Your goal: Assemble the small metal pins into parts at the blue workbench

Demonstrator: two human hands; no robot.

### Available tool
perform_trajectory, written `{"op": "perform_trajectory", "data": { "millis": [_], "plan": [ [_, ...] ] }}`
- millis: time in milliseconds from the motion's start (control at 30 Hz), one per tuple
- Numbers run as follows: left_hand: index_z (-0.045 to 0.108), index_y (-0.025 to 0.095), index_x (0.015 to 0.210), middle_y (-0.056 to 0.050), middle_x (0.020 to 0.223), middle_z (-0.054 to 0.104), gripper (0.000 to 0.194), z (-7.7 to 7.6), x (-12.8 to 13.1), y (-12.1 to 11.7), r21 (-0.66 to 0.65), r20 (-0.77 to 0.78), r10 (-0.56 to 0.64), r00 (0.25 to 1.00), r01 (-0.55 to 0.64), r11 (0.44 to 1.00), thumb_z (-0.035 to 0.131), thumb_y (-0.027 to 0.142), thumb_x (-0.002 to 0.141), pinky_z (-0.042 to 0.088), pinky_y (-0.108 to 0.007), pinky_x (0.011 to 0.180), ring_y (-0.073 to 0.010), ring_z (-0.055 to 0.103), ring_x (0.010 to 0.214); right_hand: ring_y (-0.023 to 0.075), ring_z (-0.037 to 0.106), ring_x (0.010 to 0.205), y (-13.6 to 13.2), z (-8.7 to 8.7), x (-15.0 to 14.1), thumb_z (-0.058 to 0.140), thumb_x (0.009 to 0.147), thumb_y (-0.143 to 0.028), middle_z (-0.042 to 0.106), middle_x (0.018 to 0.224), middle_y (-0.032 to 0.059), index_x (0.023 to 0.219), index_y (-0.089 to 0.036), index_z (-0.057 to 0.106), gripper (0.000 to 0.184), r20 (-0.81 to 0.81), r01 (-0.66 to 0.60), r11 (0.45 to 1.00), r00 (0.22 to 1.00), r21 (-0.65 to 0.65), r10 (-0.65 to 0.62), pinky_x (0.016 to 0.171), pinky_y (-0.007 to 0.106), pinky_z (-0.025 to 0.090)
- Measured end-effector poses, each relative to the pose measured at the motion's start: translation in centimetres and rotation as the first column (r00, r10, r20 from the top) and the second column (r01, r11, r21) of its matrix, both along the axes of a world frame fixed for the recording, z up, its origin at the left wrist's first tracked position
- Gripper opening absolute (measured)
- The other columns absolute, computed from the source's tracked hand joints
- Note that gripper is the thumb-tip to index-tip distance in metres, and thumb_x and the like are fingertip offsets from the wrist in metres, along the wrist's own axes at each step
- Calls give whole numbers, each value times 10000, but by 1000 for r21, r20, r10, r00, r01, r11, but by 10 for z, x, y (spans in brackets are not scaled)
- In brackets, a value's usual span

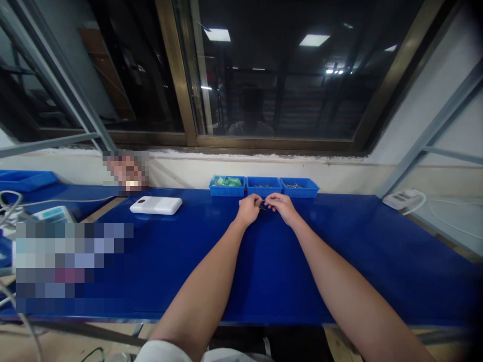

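Note:
My left hand [249,210] and my right hand [281,206] meet over the far middle of the blue table [264,271]. Both are closed, fingertips pinched and facing each other. A thin, pale piece shows between them, too small to name. Just behind them stand three blue bins in a row. The left bin [227,191] holds green and clear packets. Inside the middle bin [264,191] lie a few small pieces, partly hidden by its front wall. Small, thin, metallic-looking parts lie in the right bin [300,193].
A white power bank-like block [156,205] lies left of my hands. White cables [71,202] and a blurred-out area are farther left, beside another blue tray [28,180]. At the right edge sits a white device [403,199] with a cable. A window wall rises behind.

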State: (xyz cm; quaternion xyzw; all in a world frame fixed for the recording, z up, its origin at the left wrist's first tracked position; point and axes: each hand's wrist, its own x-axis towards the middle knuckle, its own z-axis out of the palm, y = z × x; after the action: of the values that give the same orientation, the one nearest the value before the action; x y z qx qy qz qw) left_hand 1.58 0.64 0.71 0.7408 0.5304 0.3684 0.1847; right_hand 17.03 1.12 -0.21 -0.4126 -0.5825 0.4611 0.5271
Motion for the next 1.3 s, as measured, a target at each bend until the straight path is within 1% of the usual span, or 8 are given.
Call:
{"op": "perform_trajectory", "data": {
  "millis": [300,433,567,733,867,1000,1133,1300],
  "plan": [
    [635,213,878,-12,896,689,187,-1,0,-2,14,2,-34,999,34,999,449,222,866,440,-284,845,-165,617,898,109,507,522,2,-1,4,621,641,-344,645,630,34,691,-164,647,189,-85,-49,997,995,-57,44,441,214,297],
    [618,210,984,-32,1010,674,214,-1,-1,-1,69,7,16,1000,-17,997,437,264,883,430,-307,888,-179,598,980,134,525,554,3,0,7,563,654,-330,630,609,23,642,-179,628,164,59,122,989,990,78,-127,493,242,365],
    [583,209,1074,-62,1127,626,251,-3,-4,2,79,-71,196,978,-190,979,441,213,867,399,-356,942,-209,539,1103,168,544,653,1,4,11,537,641,-256,640,663,14,674,-191,643,129,349,270,894,849,358,-397,664,307,441],
    [580,215,1079,-88,1162,586,300,-5,-8,3,39,-166,289,943,-286,957,423,157,830,394,-431,926,-260,502,1141,237,535,898,9,9,14,527,658,-211,676,885,55,838,-188,669,231,477,252,798,690,547,-544,868,397,416],
    [578,207,1085,-106,1169,571,324,-5,-7,3,5,-194,276,941,-280,960,408,139,818,390,-445,921,-270,496,1138,321,416,1134,18,9,16,557,668,-239,580,1238,71,1160,-208,602,495,595,288,839,601,462,-533,942,503,348],
    [583,210,1086,-102,1176,569,340,-6,-6,4,-10,-217,246,945,-255,967,414,136,801,381,-451,930,-275,489,1147,353,324,1231,20,4,20,581,662,-242,375,1451,36,1334,-265,459,684,673,243,907,609,344,-418,964,552,304],
    [599,216,1081,-92,1176,581,362,-8,-7,6,-13,-232,227,946,-236,972,414,125,783,384,-453,928,-275,498,1141,307,365,1207,19,0,19,565,676,-193,460,1385,59,1254,-223,541,580,606,246,863,628,441,-488,981,497,322],
    [614,212,1104,-94,1170,605,396,-9,-7,6,-16,-285,198,938,-212,977,420,138,767,387,-470,920,-289,509,1125,216,522,913,14,-4,4,525,756,-176,664,895,59,863,-192,688,196,608,110,841,642,530,-467,882,365,402]
  ]
}}
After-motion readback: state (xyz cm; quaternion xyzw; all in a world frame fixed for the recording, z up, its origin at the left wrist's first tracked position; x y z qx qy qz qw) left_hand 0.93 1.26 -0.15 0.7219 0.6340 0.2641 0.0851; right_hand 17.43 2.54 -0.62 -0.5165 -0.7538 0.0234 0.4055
